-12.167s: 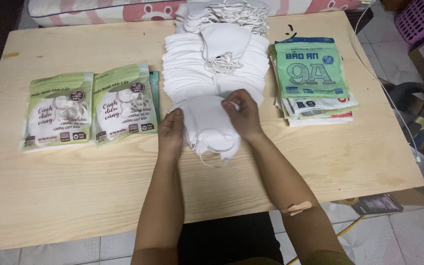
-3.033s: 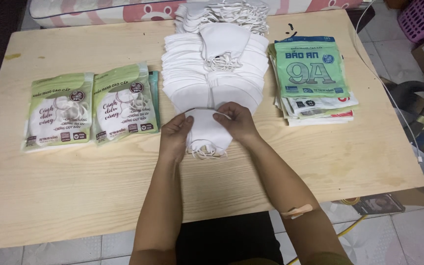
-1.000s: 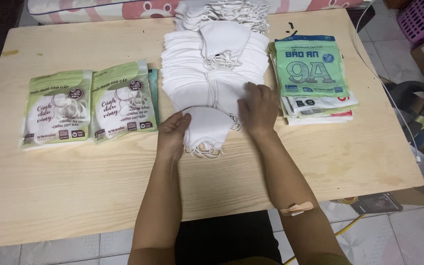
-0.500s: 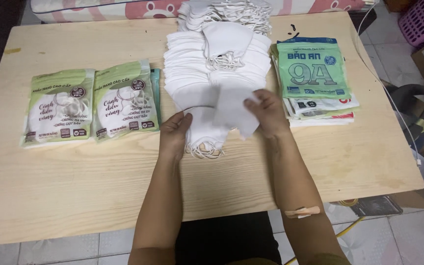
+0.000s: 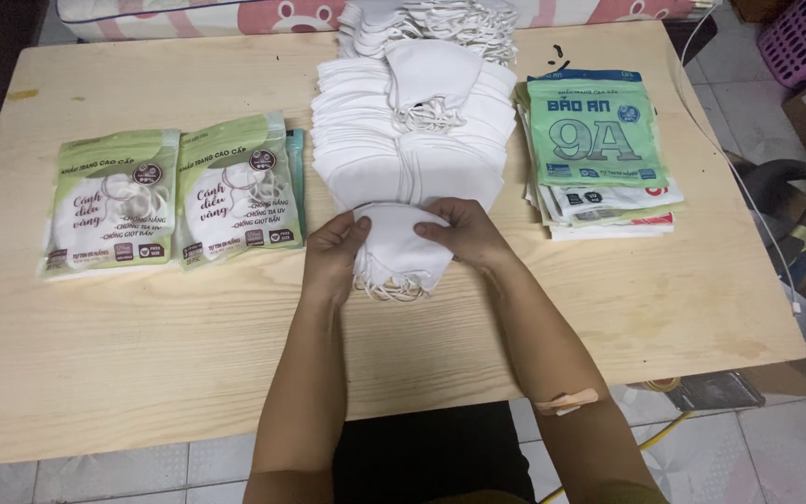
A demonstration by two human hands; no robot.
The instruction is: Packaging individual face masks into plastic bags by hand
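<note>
Pinching a small stack of white masks (image 5: 396,250) from both sides, the left hand (image 5: 333,254) and right hand (image 5: 464,233) close on it at frame centre. Its long axis runs left-right between them, ear loops toward the lower edge, the big mask pile (image 5: 412,140) just above.

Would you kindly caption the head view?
Both hands, left hand and right hand, grip stacked white masks on a wooden table.
</note>
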